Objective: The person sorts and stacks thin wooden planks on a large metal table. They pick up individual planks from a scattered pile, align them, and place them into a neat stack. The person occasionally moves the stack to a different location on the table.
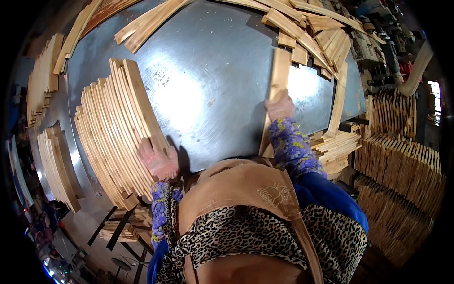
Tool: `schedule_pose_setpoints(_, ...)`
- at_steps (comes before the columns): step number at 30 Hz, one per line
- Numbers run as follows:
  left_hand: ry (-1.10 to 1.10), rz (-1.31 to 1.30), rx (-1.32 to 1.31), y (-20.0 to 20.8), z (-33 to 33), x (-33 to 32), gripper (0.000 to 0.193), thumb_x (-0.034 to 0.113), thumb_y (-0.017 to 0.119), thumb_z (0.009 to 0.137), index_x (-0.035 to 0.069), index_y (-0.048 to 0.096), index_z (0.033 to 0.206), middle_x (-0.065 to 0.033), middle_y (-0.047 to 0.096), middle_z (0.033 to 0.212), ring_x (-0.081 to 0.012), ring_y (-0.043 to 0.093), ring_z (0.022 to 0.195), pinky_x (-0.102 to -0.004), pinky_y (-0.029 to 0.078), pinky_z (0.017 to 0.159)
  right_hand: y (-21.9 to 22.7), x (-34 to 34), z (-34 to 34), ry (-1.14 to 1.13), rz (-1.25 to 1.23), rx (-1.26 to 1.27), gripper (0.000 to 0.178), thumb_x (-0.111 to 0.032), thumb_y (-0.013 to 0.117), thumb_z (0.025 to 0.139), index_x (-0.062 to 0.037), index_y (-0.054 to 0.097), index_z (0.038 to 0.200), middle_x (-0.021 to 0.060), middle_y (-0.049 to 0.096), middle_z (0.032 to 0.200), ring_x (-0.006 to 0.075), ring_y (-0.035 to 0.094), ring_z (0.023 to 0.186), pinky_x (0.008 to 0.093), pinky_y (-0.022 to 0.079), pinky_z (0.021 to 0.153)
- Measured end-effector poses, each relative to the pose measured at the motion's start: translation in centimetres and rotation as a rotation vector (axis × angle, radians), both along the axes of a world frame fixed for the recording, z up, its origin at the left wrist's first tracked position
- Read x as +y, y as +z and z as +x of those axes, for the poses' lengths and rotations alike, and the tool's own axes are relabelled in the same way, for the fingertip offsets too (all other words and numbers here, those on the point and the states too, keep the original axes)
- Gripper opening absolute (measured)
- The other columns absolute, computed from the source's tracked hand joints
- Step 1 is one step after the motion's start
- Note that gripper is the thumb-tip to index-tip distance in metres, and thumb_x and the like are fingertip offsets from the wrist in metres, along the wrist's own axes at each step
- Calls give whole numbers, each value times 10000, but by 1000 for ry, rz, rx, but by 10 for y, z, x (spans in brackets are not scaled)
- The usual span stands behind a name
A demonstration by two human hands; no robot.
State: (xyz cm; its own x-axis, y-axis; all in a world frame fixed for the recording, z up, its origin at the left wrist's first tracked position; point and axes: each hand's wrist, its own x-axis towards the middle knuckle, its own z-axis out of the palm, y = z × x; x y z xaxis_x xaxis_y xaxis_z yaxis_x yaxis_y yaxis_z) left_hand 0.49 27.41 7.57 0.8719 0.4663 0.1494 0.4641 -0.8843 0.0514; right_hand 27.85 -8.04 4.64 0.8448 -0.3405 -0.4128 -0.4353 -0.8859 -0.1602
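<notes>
My left hand [160,160], in a pinkish work glove, lies on the near end of the last board [142,99] of a row of wooden boards [106,128] stood on edge side by side. Its fingers are stretched over the wood, with the thumb apart. A single pale wooden board [280,71] lies lengthwise to the right on the grey metal table [222,61]. Closed on this board's middle is my right hand [280,108], gloved alike; its fingertips are partly hidden. The board's near end reaches the table edge by my apron.
Loose boards [302,40] lie in a jumble at the far right, and a few more [151,23] at the far left. Shorter stacks [56,165] stand left of the row. Tall stacks of boards [397,161] and a pale hose [421,68] are on the right.
</notes>
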Motion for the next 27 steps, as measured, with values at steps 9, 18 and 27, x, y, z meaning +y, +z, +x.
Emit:
schedule_pose_setpoints(9, 418, -1938, -80, -40, 148, -121, 757, 396, 670, 1059, -82, 464, 1609, -210, 692, 1393, -284, 699, 1241, -403, 552, 1099, -86, 153, 24, -384, 2068, 508, 542, -203, 621, 982, -34, 537, 1490, 199, 700, 1095, 331, 726, 899, 471, 667, 810)
schedule_pose_setpoints(18, 228, -634, -288, -15, 113, -85, 710, 331, 723, 967, -6, 527, 1561, -261, 555, 1513, -444, 541, 1383, -542, 402, 1238, -36, 219, 28, 62, 1978, 687, 609, -187, 597, 955, -26, 547, 1541, 135, 701, 1028, 252, 722, 850, 400, 648, 754)
schedule_pose_setpoints(27, -54, -262, 546, 112, 60, 91, 437, 464, 712, 1031, 109, 677, 1284, -113, 771, 973, -284, 771, 980, -506, 562, 1086, 81, 311, 28, 1968, 803, 208, 426, -412, 711, 994, -92, 704, 1275, 121, 762, 1133, 299, 734, 1062, 461, 589, 1035)
